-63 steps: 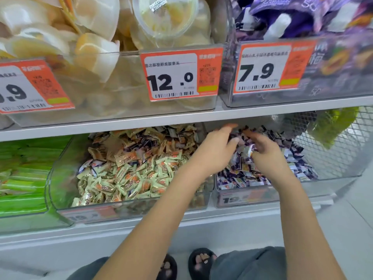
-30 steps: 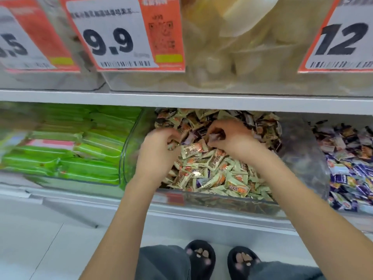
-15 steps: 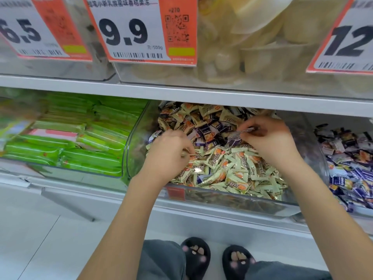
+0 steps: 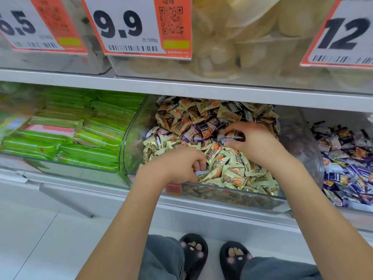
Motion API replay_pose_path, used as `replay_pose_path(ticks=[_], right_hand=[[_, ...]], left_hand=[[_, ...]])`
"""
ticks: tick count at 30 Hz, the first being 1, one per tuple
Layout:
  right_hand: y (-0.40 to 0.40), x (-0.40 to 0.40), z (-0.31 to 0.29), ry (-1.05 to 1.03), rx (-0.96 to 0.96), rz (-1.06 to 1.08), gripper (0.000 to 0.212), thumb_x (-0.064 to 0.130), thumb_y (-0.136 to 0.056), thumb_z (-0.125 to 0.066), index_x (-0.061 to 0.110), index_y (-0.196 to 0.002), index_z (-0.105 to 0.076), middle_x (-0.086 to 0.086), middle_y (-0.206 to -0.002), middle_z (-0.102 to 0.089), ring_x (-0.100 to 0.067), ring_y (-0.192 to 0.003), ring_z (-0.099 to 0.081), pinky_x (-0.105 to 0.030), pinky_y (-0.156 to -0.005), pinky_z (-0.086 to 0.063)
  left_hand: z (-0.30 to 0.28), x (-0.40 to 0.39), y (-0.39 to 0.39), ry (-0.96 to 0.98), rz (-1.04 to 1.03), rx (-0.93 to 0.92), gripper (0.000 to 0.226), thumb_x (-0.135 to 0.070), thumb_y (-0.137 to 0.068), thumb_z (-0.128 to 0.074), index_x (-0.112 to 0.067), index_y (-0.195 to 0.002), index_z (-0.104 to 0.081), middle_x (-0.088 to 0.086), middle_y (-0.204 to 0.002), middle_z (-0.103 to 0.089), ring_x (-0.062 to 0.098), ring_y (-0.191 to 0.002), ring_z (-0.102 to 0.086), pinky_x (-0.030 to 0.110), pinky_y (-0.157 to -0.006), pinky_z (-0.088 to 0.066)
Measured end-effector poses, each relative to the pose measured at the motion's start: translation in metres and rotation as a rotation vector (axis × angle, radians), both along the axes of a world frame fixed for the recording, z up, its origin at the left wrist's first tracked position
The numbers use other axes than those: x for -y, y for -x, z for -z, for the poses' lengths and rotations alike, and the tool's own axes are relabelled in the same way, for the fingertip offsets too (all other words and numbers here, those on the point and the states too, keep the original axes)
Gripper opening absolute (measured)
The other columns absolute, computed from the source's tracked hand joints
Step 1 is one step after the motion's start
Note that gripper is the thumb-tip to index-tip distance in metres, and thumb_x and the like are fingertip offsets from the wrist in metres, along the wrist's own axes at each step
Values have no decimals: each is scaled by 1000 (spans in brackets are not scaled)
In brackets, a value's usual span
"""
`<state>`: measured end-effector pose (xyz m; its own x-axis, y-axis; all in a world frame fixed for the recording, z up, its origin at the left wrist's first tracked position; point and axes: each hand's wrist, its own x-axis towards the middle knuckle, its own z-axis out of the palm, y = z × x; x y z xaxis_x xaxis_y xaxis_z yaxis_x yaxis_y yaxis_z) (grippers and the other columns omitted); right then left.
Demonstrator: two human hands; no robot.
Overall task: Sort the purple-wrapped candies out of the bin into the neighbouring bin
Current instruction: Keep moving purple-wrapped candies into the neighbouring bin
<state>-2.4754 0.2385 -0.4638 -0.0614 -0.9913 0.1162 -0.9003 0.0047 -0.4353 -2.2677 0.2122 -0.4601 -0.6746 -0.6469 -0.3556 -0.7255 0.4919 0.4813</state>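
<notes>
Black slippers (image 4: 193, 252), two of them with small pink dots, stand on the pale floor nearest the camera, below grey trouser legs. Above them the clear middle bin (image 4: 232, 196) holds a heap of gold-wrapped candies (image 4: 232, 168) with purple-wrapped candies (image 4: 198, 131) scattered through its middle and back; both kinds are too many to count.

At the bin's front edge the left hand (image 4: 181, 166) has its fingers curled down, pinching a pale purple wrapper (image 4: 201, 173) between thumb and fingers; only a corner of that candy shows under the fingertips. Further in and to the right of that grasp, the right hand (image 4: 255, 142) is clenched round a purple-wrapped piece (image 4: 230, 137), thumb below and fingers arched above it. Several loose purple pieces lie just left of the right hand's grasp, on top of the gold ones.

Right of both hands, past the clear wall, the neighbouring bin (image 4: 314, 138) is filled with purple and white wrappers. Left of the left hand, a third bin (image 4: 125, 138) holds green bar packets (image 4: 80, 142).

Farthest, on the upper shelf, three orange-and-white price tags read "9.9" (image 4: 137, 27) with "元/500g" and "#270", a partly cut "6.5" or similar (image 4: 38, 23), and "12" (image 4: 343, 33). Candy wrapper print is too small to read.
</notes>
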Motion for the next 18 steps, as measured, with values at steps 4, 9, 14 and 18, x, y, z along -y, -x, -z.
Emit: replay_pose_path(ticks=[4,9,14,18], right_hand=[[-3,11,-1,-101,-247,-33,47,49,-90,-54,34,-134,-46,0,-123,-60,-22,-100,-58,-32,-75,-51],[-10,15,8,-22,-258,-43,39,40,-95,-50,17,-126,-51,-7,-95,-55,-21,-80,-47,-28,-62,-34],[-10,11,12,66,-316,-49,38,34,-99,-46,3,-121,-50,-7,-88,-56,-25,-75,-53,-29,-59,-34],[-8,11,7,68,-80,37,35,29,-98,-48,1,-118,-53,-8,-84,-60,-19,-62,-51,-30,-52,-41]], left_hand=[[-1,-1,-17,-57,-199,-277,24,-4,-73,-74,-21,-89,-68,-8,-81,-63,0,-55,-51,17,-57,-49],[-8,3,-23,54,-463,-532,28,-3,-73,-74,-22,-91,-68,-2,-83,-66,10,-67,-66,11,-60,-51],[-12,-4,-9,19,-534,-662,27,2,-74,-73,-19,-91,-66,1,-84,-64,8,-50,-59,13,-49,-44],[-12,-7,-5,10,-577,-723,23,4,-76,-71,-18,-79,-64,4,-69,-63,7,-40,-49,13,-44,-38]])
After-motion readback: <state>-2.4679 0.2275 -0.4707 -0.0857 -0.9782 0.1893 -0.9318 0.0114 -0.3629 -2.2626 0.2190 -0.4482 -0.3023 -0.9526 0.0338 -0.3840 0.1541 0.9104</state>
